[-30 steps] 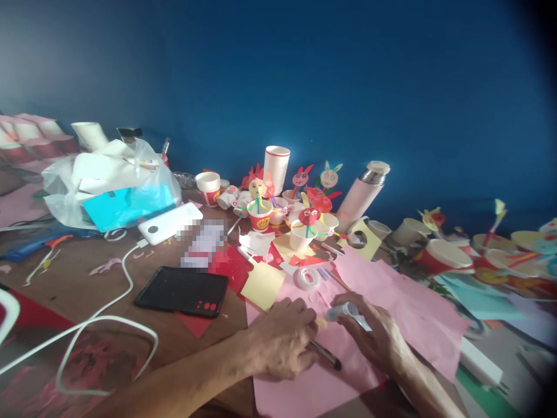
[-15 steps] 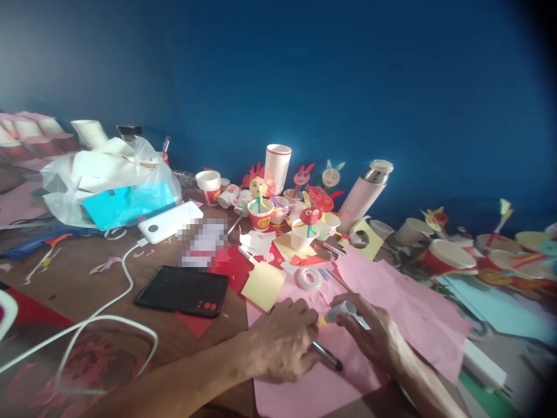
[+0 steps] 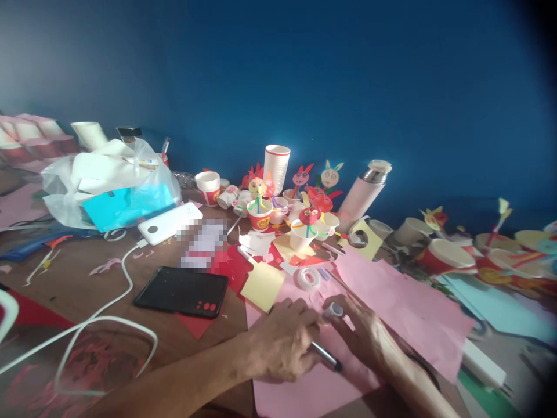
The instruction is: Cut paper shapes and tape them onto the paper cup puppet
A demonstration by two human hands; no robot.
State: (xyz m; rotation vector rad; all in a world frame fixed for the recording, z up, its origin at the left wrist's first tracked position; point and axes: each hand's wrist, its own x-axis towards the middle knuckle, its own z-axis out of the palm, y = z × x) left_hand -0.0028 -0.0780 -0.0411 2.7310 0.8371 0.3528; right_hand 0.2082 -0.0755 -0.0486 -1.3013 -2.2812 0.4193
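My left hand (image 3: 285,339) is closed over the pink paper (image 3: 304,392), with a dark pen (image 3: 325,355) sticking out from under its palm toward the right. My right hand (image 3: 359,328) has its thumb and fingers around a small pale, rolled piece (image 3: 334,310), just right of my left fingertips. Beyond the hands lie a white tape roll (image 3: 308,278) and a yellow paper square (image 3: 263,284).
Decorated paper cups (image 3: 303,233) stand in a cluster behind, beside a tilted pink flask (image 3: 362,197). A black phone case (image 3: 181,291), white power bank (image 3: 172,223) and cable lie left. More cups (image 3: 446,257) crowd the right.
My right hand has moved slightly left and turned, and the pale piece in it now points its round end more toward the camera. My left hand has hardly moved.
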